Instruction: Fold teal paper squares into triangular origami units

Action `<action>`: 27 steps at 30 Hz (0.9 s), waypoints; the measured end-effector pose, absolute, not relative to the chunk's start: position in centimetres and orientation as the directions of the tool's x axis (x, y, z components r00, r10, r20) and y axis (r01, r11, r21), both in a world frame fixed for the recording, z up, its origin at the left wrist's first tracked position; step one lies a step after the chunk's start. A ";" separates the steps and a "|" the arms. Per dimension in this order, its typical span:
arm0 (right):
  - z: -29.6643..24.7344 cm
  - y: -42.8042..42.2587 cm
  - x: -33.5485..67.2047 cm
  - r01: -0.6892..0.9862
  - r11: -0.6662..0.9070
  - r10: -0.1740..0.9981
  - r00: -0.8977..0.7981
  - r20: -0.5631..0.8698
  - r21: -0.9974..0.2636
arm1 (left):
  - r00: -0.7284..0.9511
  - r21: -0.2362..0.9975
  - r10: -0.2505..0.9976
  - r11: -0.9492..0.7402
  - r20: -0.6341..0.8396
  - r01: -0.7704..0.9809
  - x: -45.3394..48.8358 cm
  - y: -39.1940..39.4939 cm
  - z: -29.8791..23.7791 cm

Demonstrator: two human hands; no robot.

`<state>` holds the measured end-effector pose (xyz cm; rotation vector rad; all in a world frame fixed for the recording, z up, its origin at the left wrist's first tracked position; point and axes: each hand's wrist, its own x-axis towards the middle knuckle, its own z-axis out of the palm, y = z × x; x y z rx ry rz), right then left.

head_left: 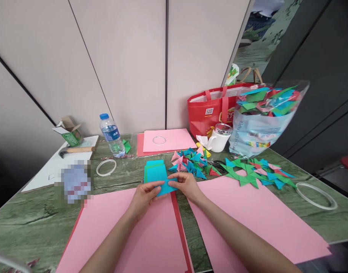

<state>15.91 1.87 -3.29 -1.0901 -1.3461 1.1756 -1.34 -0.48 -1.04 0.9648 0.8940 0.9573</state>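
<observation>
Between my two hands is a small piece of blue paper (165,189), held over the edge of a large pink sheet (128,235). My left hand (144,197) pinches its left side with thumb and fingers. At the right side my right hand (187,185) grips it the same way. Just behind lies a stack of small blue and green paper pieces (156,172). To the right of that stack is a heap of folded paper pieces (191,161) in blue, pink, green and red.
A second pink sheet (256,216) lies at right, with folded paper rings (248,172) and a white hoop (316,196) beyond. Farther back stand a water bottle (112,136), a white mug (219,139), a red bag (202,117) and a stuffed plastic bag (253,129). A hammer (77,149) lies left.
</observation>
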 end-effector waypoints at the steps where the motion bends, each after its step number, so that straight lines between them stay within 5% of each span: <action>1: -3.3 1.9 15.9 0.019 0.122 0.989 -0.090 0.120 -0.992 | 0.313 0.938 0.933 0.258 -0.179 -0.232 -1.3 -0.5 -1.0; 27: -3.3 2.5 16.5 -0.133 0.012 0.979 -0.200 0.039 -0.991 | 0.290 0.982 0.945 0.176 -0.151 -0.062 -1.4 -0.3 -1.3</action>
